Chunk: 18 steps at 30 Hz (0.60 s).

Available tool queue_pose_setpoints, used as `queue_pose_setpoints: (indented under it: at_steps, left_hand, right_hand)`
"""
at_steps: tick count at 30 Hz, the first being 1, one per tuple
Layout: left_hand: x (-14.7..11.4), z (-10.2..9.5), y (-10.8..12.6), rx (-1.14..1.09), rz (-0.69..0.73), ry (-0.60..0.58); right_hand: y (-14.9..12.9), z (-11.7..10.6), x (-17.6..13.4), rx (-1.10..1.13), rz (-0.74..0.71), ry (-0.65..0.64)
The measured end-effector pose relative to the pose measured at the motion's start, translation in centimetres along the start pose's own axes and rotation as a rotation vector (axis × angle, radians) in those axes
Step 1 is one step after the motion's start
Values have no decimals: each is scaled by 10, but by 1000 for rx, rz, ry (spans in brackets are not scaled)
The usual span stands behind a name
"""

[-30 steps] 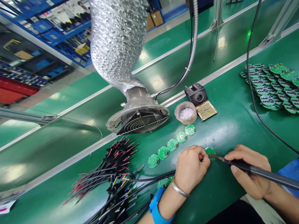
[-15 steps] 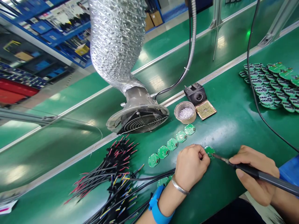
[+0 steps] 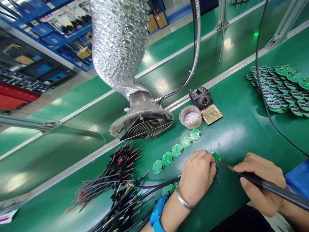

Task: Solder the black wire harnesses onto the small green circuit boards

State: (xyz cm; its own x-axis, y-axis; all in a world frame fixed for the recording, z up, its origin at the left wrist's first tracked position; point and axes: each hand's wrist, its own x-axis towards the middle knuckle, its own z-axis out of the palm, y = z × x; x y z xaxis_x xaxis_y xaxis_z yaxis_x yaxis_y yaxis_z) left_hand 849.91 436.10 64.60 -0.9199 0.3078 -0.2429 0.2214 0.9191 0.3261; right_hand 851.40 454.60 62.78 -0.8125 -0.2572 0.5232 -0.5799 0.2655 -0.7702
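In my right hand [image 3: 264, 182] is a soldering iron [image 3: 272, 188], held like a pen. Its tip meets the lower edge of a small round green circuit board [image 3: 216, 157] on the bench. My left hand [image 3: 199, 172] is closed at the board's left side, fingers pinched on a thin wire that reaches the board. Black cables [image 3: 159, 184] run from the left and pass beneath this hand, which hides their ends. Several more round boards [image 3: 177, 149] lie in a slanting row beyond my left hand.
A fume extractor hood [image 3: 142, 124] hangs over the bench. Behind the row stand a small pot of solder bits [image 3: 190, 117] and an iron stand with sponge [image 3: 205, 103]. Stripped cables [image 3: 123, 164] lie left; stacked boards [image 3: 282, 87] sit right, near a hanging black cord [image 3: 259, 77].
The iron's tip and my right hand have shifted slightly left along the board. My left hand has turned a little, and the thin wire at its fingertips shows more.
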Motion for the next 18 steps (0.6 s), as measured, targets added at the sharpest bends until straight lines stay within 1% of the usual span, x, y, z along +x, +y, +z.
queue_pose_setpoints:
  at_steps: [3, 7, 12, 18]
  left_hand:
    - [-1, 4, 0, 61, 32, 13]
    - [-1, 6, -1, 54, 29, 13]
    - [-1, 7, 1, 53, 5, -8]
    - [1, 9, 2, 19, 14, 3]
  right_hand:
    - [-1, 4, 0, -35, -37, -9]
    - [0, 7, 2, -65, -75, -24]
    - [0, 7, 4, -61, -73, -10]
    - [0, 8, 4, -51, -71, 6]
